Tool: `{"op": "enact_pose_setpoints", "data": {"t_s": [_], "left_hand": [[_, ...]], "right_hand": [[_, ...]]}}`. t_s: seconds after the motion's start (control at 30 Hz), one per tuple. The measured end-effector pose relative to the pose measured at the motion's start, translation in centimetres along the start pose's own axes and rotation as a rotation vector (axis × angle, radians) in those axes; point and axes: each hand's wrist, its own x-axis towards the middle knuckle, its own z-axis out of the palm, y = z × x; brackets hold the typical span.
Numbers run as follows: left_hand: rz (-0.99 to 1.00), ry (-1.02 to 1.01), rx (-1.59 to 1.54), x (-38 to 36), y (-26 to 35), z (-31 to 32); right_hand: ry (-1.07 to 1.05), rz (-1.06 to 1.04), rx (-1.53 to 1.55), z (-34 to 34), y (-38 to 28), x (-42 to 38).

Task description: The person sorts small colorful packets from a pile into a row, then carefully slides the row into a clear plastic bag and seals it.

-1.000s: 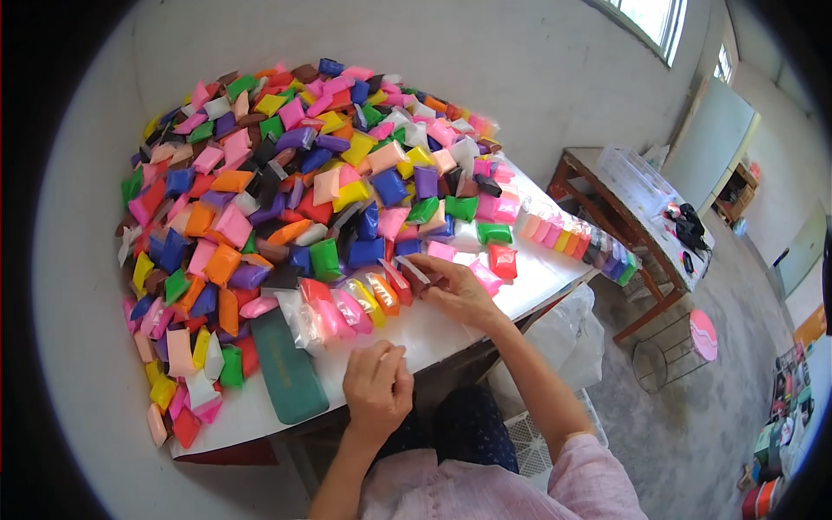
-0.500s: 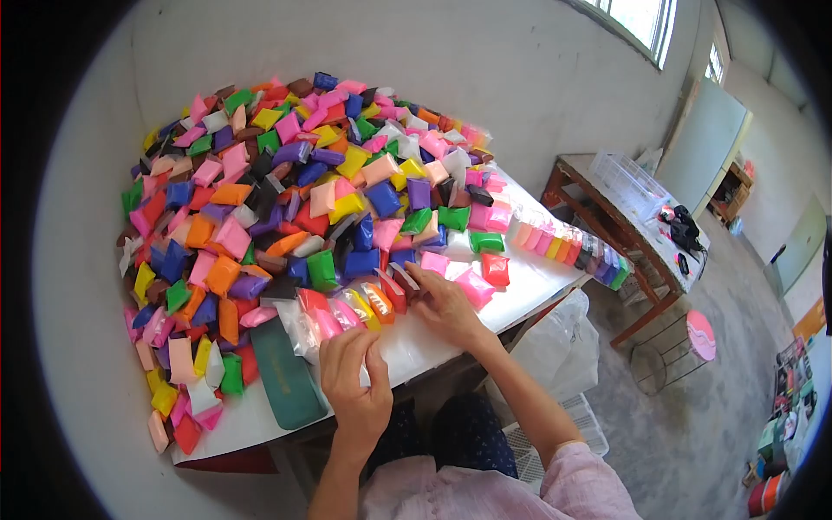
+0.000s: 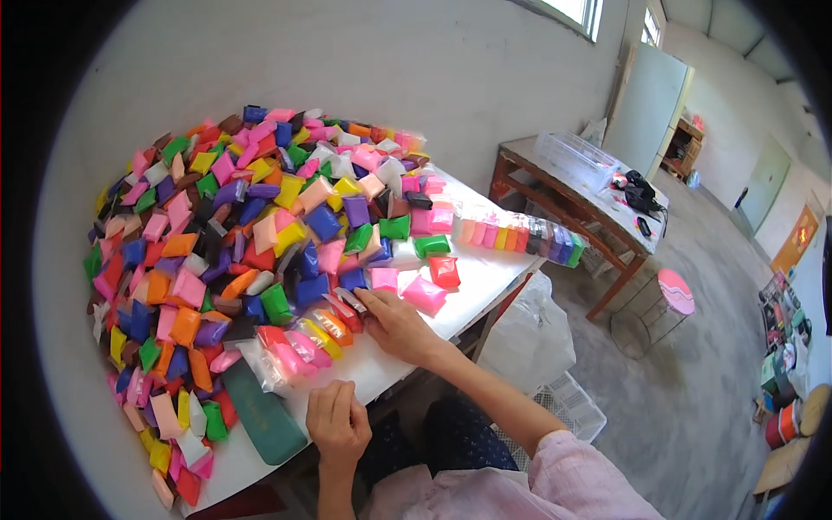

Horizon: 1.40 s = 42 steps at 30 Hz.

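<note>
A short row of small plastic packets with red, pink, yellow and orange filling lies near the table's front edge, with a clear plastic wrapper at its left end. At the row's right end, my right hand grips a brownish packet with a pale edge, beside a red one. My left hand is below the row, apart from it, its fingers curled in and nothing visible in them. A dark green case lies left of that hand.
A large heap of coloured packets covers the table's left and back. Along the white tabletop, a long packet row extends right. A plastic bag, white crate, stool and second table stand right.
The view has swung right, so the table appears farther left. My left hand has come away from the wrapper towards me. My right hand stays at the row's right end.
</note>
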Motion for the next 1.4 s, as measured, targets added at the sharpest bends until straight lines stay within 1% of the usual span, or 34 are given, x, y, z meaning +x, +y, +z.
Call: {"op": "enact_pose_setpoints", "data": {"t_s": [0.13,0.27,0.47,0.53,0.67,0.77,0.87,1.0,1.4], "left_hand": [[0.110,-0.075,0.121,-0.9,-0.4,0.6],[0.091,-0.074,0.127,-1.3,-0.5,0.8],[0.000,-0.046,0.121,-1.4,0.5,0.9],[-0.013,-0.028,0.123,-1.6,0.6,1.0],[-0.023,-0.016,0.112,-1.8,0.6,1.1],[-0.030,-0.011,0.121,-1.7,0.8,1.0],[-0.032,-0.010,0.141,-1.7,0.8,1.0],[-0.040,0.003,0.143,-1.8,0.9,1.4],[-0.053,0.002,0.171,-1.8,1.1,1.4]], "right_hand": [[-0.014,0.028,0.022,-0.1,-0.1,-0.3],[0.015,0.029,0.027,-0.2,-0.1,-0.8],[-0.048,0.116,0.084,-0.6,-0.6,-1.2],[-0.035,0.108,0.090,-0.5,-0.6,-1.4],[0.008,0.074,0.076,-0.5,-0.9,-1.2],[0.066,0.011,0.022,0.0,-0.4,-1.2],[-0.023,0.110,0.056,-0.4,-0.7,-1.2],[0.046,0.049,0.034,-0.2,-0.8,-1.3],[0.032,0.082,0.016,0.0,-0.8,-1.4]]}}
